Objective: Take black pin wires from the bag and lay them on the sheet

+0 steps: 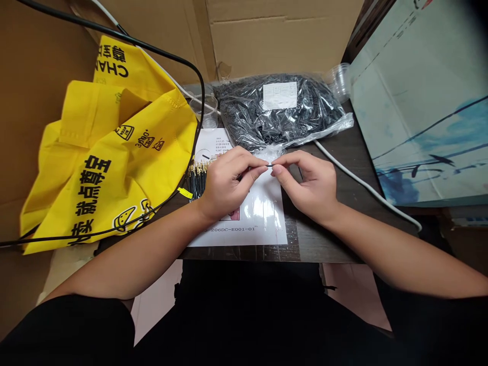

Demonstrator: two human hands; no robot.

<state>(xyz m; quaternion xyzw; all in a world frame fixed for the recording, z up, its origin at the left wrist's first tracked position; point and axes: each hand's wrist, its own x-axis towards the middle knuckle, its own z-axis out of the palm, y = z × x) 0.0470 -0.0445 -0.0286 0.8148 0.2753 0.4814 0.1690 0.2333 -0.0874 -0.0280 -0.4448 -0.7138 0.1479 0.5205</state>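
Note:
My left hand (229, 183) and my right hand (305, 185) meet above a white printed sheet (263, 216), their fingertips pinching a short black tube (269, 165) from either end. Its thin shape makes the exact kind hard to tell. Just left of my left hand lies a bundle of black wires with gold-coloured terminals (197, 182), partly hidden by that hand. Behind my fingertips sits a clear plastic bag packed with black pieces (278, 109), with a white label on it.
A yellow fabric bag with black print (114, 157) lies at left, under a black cable (196, 86). Clear plastic cups (204, 112) stand behind the sheet. A white cable (366, 187) crosses the dark wooden table (316, 244), and a large printed board (415, 112) leans at right.

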